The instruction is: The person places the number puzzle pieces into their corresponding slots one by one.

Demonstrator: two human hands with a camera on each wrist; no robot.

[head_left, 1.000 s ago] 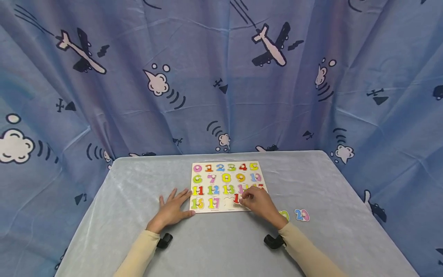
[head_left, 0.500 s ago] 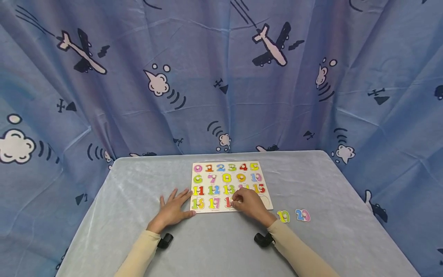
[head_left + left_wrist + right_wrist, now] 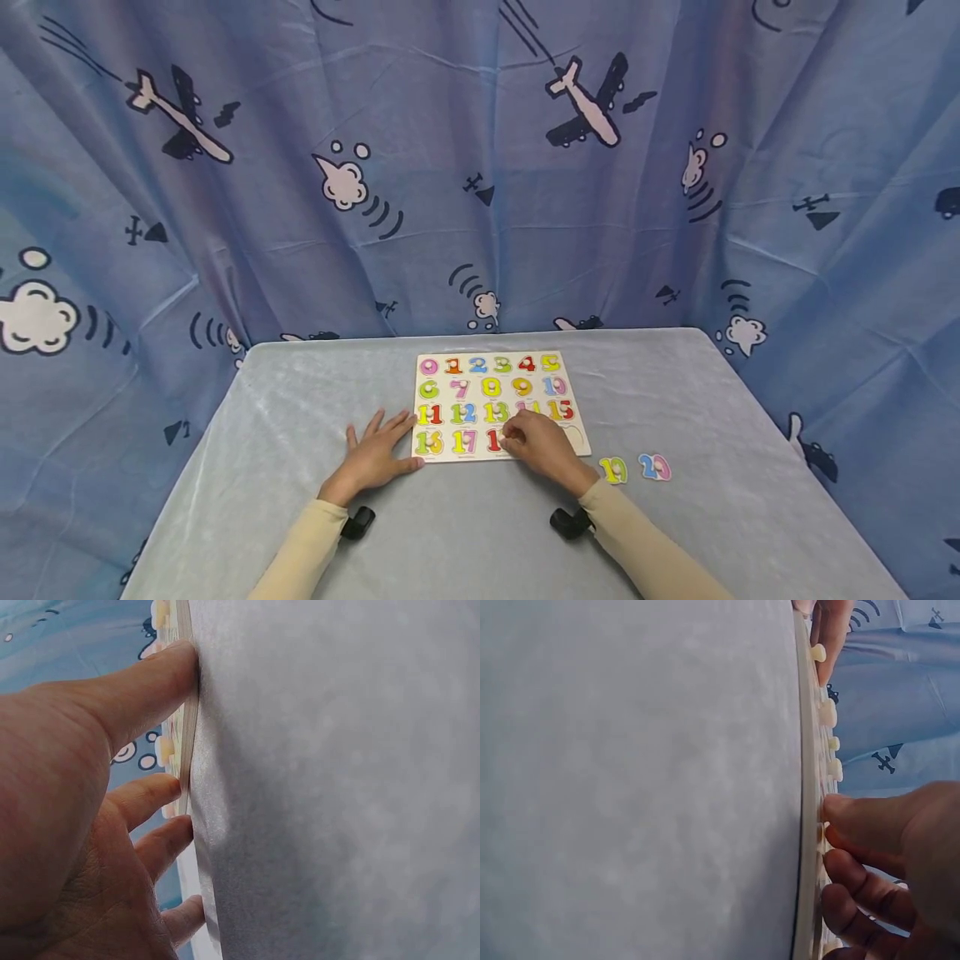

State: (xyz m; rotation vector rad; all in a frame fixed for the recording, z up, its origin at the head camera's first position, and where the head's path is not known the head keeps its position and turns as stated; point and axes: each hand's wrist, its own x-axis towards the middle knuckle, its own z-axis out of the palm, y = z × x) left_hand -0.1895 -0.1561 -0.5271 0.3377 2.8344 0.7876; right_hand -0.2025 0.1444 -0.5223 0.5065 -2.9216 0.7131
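Two hands at a flat wooden number puzzle board (image 3: 495, 404) on a grey velvety counter (image 3: 675, 400).
Right hand (image 3: 542, 444) pinches the red number piece (image 3: 492, 439) in the bottom row, grip clenched around it; left hand (image 3: 375, 454) lies flat, released, thumb against the board's edge.

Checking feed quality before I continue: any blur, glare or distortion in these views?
Head view: even light, no glare, wide-angle bend at the edges, puzzle board sharp. Left wrist view: left hand close and soft. Right wrist view: image turned sideways, right hand slightly blurred.
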